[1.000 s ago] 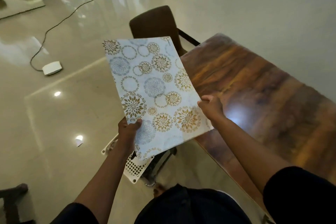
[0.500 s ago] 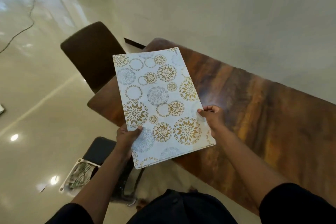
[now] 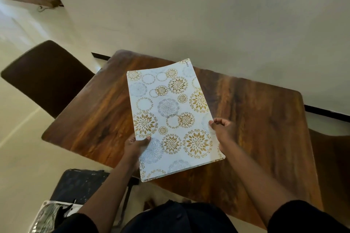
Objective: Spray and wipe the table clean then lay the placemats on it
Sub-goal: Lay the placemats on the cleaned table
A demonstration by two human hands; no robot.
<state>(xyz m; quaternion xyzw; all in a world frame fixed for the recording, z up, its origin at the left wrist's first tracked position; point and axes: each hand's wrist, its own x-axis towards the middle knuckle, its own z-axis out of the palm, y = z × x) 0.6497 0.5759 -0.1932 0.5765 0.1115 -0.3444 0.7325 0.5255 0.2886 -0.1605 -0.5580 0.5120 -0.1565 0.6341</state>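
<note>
We hold a stack of placemats with both arms stretched forward. Our left hand pinches the near left edge, thumb on top and fingers hidden below. Our right hand pinches the right edge in the same way. The stack hangs over the wooden table, long side pointing to the wall; its near corner passes over the table's near edge. Compared with half a second ago, the view has turned to the right and the placemats now stand over the middle of the table, not over its left end. The tabletop is bare on both sides of the stack. A brown chair stands at the left end.
</note>
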